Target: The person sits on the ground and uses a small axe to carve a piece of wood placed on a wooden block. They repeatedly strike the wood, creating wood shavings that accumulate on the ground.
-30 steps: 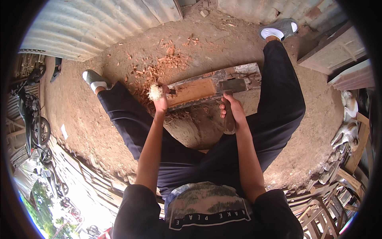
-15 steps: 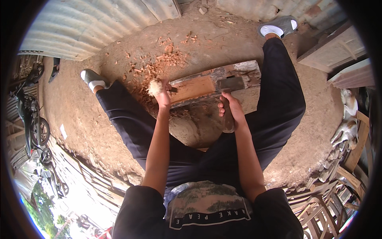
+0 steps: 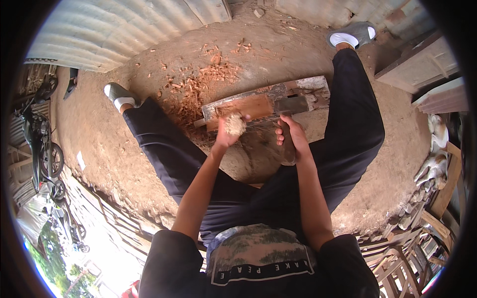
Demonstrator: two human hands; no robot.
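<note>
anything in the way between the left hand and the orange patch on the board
Nothing visible blocks the left hand from the orange patch; the frayed-ended tool it grips overlaps the board in view. What lies beneath the hand is hidden.

Orange shavings (image 3: 218,73); cream tool end (image 3: 234,125); brown mallet handle (image 3: 286,156); dark trousers (image 3: 354,109)

The left hand (image 3: 225,137) is gripping a frayed, fibrous tool end (image 3: 235,124); the right hand (image 3: 298,138) is holding a matt, wooden-looking handle (image 3: 284,152). Just beyond them, a wooden block (image 3: 272,92) is showing rough, scuffed surfaces around a smoother patch (image 3: 256,106).
</note>
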